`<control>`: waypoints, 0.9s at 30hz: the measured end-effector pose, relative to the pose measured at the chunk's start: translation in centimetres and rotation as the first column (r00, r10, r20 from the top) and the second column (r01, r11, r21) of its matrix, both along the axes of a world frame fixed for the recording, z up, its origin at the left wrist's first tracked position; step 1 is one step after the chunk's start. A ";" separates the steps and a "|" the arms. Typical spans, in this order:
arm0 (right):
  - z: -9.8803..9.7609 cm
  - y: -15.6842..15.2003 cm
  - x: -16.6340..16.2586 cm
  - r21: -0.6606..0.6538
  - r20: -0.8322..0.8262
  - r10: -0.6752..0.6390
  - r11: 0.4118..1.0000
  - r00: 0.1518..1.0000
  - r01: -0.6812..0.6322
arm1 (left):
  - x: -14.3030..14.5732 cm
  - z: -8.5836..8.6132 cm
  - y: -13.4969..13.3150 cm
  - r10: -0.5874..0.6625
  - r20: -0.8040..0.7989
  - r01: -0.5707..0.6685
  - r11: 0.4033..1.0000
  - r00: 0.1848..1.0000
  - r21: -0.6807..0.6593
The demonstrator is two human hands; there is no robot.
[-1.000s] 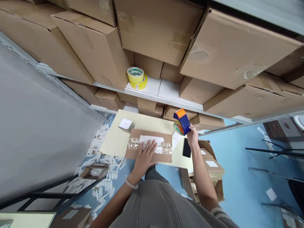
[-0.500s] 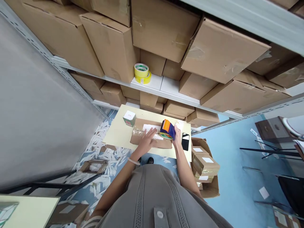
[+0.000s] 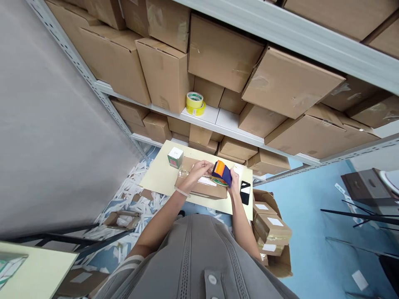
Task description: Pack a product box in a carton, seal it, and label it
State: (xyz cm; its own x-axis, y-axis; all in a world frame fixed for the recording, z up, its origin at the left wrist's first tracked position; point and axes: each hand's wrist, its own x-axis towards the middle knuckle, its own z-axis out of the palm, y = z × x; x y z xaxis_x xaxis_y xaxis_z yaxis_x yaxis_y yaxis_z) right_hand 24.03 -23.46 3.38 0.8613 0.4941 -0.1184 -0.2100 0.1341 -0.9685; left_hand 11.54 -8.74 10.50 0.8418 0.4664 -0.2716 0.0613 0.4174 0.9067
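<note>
A: Left end?
B: Small green cuboid box with white top (image 3: pixel 175 158), on the smooth pale-yellow counter (image 3: pixel 154 172).
A: Next?
B: Flat brown cardboard box (image 3: pixel 215 192), shiny clear tape (image 3: pixel 183 174), white rectangular label (image 3: pixel 207 180). Left hand (image 3: pixel 199 169) above it, fingers bunched beside blue-and-orange plastic tape dispenser (image 3: pixel 222 172); can't tell if pinching anything.
A: Right hand (image 3: pixel 233 182)?
B: Gripping the dispenser's blue end, over the cardboard box's right part. Then glossy black rectangular phone (image 3: pixel 245 193), flat on the counter.
</note>
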 end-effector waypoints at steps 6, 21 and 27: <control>0.3 0.1 0.1 -0.010 0.007 0.029 1.000 1.000 -0.029 | 0.3 -0.4 0.6 0.105 0.022 -0.106 0.994 0.994 0.033; 0.6 3.2 -0.5 -0.039 0.152 0.121 0.992 0.981 -0.116 | -9.8 -3.2 10.7 0.294 -0.082 -0.292 0.956 0.952 0.042; 1.7 3.5 -0.5 -0.158 0.220 0.211 0.971 0.952 -0.179 | -9.8 -10.0 6.6 0.376 -0.225 -0.405 0.908 0.899 -0.102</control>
